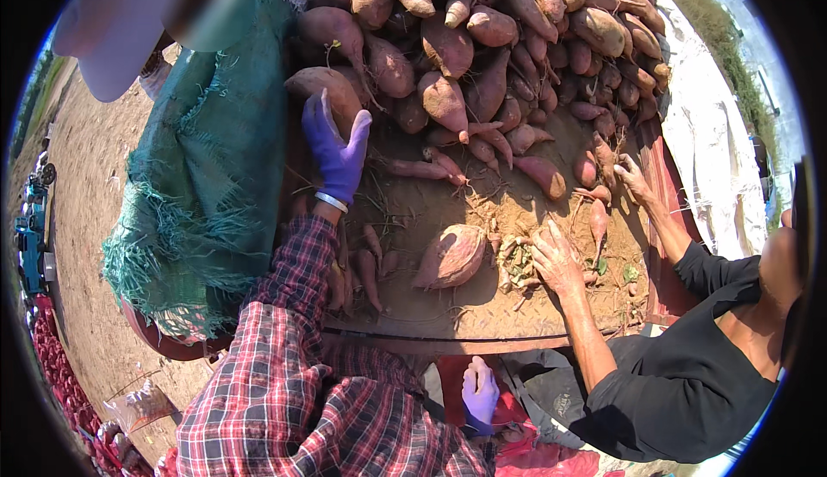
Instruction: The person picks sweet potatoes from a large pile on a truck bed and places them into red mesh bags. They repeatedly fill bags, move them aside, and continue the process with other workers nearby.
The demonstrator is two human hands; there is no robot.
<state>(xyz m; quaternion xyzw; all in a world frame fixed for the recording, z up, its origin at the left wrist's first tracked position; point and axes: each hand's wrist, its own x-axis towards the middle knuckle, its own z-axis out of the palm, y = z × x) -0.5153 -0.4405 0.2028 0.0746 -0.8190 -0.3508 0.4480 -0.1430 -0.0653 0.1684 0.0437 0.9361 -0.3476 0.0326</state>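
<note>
My left hand (336,154), in a purple glove, reaches to the left side of the pile. Its fingers and thumb are spread around the lower end of a large sweet potato (331,84). My right hand (479,394), gloved in the same purple, is low beside the cargo bed, above red mesh sacks (536,454). Its fingers are close together, and whether anything is in them cannot be told. A broad sweet potato (452,257) lies alone on the soil-covered bed floor (413,322). Several thin ones (368,276) lie to its left.
A heap of sweet potatoes (446,44) fills the far bed. A co-worker's hands (559,260) touch root scraps and small roots at right. Frayed green netting (200,186) covers the left wall; white woven cloth (707,134) hangs right. Another person's cap (119,24) shows upper left.
</note>
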